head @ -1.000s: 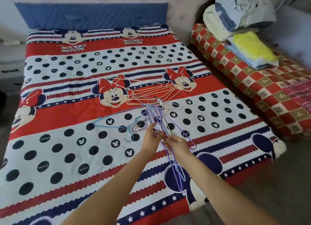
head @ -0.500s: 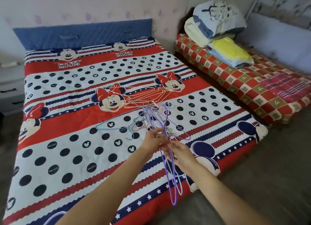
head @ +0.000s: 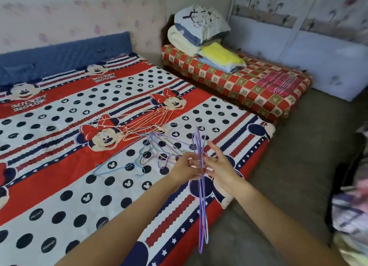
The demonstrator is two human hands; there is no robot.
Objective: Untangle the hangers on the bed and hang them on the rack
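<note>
- My left hand (head: 186,167) pinches the purple hangers (head: 201,202) near their necks, fingers curled round the wires.
- My right hand (head: 218,166) sits just beside it on the same bunch; thumb + lower fingers hold the wires, index finger sticks out straight, up and to the left.
- Purple hangers are lifted off the bed (head: 59,186), held roughly upright: hooks poke up above my hands, the long bodies hang down past the bed's near edge, over the floor (head: 288,186).
- Rest of the tangle lies on the bed, beyond my hands: blue hanger (head: 111,164) flat on the dotted stripe, a knot of thin green/purple ones (head: 157,152) next to it, and the pink/orange hangers (head: 147,122) further back, between the two Minnie prints.
- Can't tell if the lifted bunch is fully free of the knot.
- 2nd bed (head: 249,82) w/ checked cover to the right, folded bedding (head: 199,30) stacked at its head.
</note>
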